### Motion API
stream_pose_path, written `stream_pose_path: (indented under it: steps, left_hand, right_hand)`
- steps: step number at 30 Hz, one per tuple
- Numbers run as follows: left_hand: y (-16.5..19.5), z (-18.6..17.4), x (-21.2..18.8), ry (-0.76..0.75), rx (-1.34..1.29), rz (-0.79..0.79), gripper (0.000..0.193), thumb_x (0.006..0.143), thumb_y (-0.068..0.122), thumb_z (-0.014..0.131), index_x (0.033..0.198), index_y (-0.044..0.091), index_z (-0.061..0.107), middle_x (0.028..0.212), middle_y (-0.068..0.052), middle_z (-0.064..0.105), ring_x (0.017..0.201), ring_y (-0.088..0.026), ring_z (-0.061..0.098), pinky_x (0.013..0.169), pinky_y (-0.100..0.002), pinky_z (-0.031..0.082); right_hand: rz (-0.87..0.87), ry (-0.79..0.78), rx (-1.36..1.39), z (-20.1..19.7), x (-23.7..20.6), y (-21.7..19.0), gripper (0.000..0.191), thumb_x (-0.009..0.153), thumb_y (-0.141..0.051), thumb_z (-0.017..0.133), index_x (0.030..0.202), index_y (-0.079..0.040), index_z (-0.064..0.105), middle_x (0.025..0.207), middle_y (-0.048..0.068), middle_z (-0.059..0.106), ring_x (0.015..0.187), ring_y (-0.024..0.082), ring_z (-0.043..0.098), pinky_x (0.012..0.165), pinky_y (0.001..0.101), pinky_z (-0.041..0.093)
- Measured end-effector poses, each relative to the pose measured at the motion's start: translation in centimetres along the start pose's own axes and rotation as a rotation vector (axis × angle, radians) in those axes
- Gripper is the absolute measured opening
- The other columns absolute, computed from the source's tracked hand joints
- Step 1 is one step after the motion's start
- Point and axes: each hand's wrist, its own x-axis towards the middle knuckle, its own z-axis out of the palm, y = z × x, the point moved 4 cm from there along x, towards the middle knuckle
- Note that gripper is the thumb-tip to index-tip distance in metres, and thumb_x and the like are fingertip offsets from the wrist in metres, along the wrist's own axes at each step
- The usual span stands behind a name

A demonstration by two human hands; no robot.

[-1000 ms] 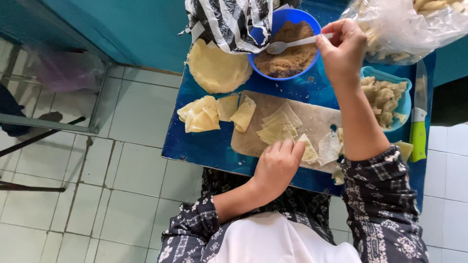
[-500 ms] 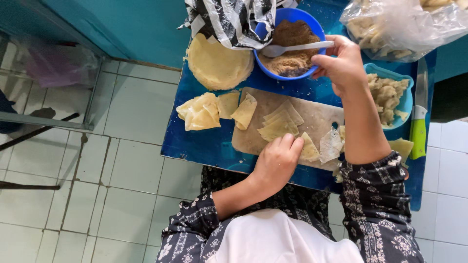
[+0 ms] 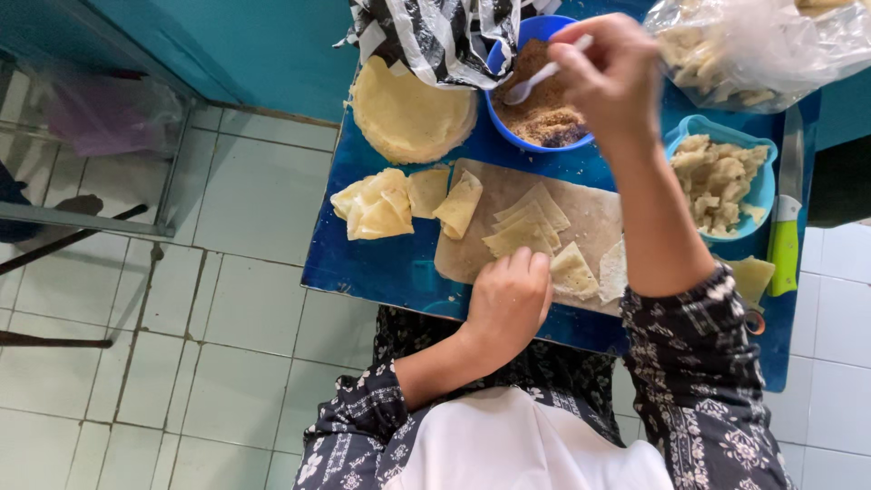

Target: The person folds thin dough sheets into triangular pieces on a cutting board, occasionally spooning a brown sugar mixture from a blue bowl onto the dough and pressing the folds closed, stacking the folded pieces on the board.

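My right hand (image 3: pixel 615 77) grips a white plastic spoon (image 3: pixel 541 77) whose bowl dips into the brown filling in a blue bowl (image 3: pixel 541 104). My left hand (image 3: pixel 510 304) rests knuckles-down on the near edge of a pale wooden cutting board (image 3: pixel 590 218), touching a cut yellow wrapper piece (image 3: pixel 572 270). Several more cut wrapper pieces (image 3: pixel 526 222) lie stacked on the board. A round stack of whole yellow wrappers (image 3: pixel 408 113) sits left of the bowl.
Folded wrapper pieces (image 3: pixel 376 204) lie on the blue table (image 3: pixel 381 268) left of the board. A light blue tub of pale chunks (image 3: pixel 721 177), a green-handled knife (image 3: pixel 786 231), a clear bag (image 3: pixel 762 45) and a striped bag (image 3: pixel 435 36) crowd the right and far side. Tiled floor lies left.
My right hand has shifted left over the blue bowl, tipping the spoon down into the filling. The left hand stays on the board.
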Motion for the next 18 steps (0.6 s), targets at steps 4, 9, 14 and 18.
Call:
stream_pose_path:
  steps: [4,9,14,18]
  left_hand:
    - [-0.2,-0.4,0.2,0.042,-0.089,0.008,0.016,0.088,0.014,0.069,0.094,0.008,0.055,0.087,-0.009,0.058,0.083,-0.028,0.064,0.071,-0.040,0.051]
    - [-0.4,-0.4,0.2,0.011,-0.170,0.002,0.017,0.085,0.012,0.069,0.095,0.008,0.055,0.089,-0.010,0.059,0.084,-0.030,0.065,0.074,-0.042,0.051]
    - [-0.3,-0.6,0.1,0.040,-0.256,0.013,0.017,0.088,0.012,0.068,0.099,0.008,0.057,0.090,-0.011,0.059,0.084,-0.031,0.065,0.074,-0.043,0.051]
    - [-0.4,-0.8,0.0,0.047,-0.250,-0.010,0.012,0.093,0.013,0.068,0.098,0.008,0.058,0.090,-0.011,0.058,0.084,-0.031,0.065,0.074,-0.042,0.052]
  right_hand:
    - [-0.223,-0.057,-0.152,1.0,-0.8,-3.4,0.013,0.109,-0.001,0.059,0.114,0.002,0.071,0.097,0.009,0.072,0.081,0.012,0.070,0.067,0.0257,0.054]
    - [-0.428,0.086,-0.571,-2.5,-1.8,-5.7,0.011,0.109,0.003,0.059,0.109,0.004,0.070,0.099,0.018,0.071,0.080,0.027,0.068,0.075,0.0371,0.053]
    - [-0.498,-0.060,-0.498,-0.2,-1.7,-5.2,0.004,0.109,0.002,0.063,0.109,0.002,0.067,0.106,0.019,0.071,0.094,0.032,0.072,0.083,0.0381,0.057]
    - [-0.547,-0.063,-0.459,0.1,-2.9,-6.0,0.003,0.108,0.003,0.063,0.111,0.004,0.065,0.105,0.021,0.070,0.089,0.034,0.072,0.077,0.0370,0.057]
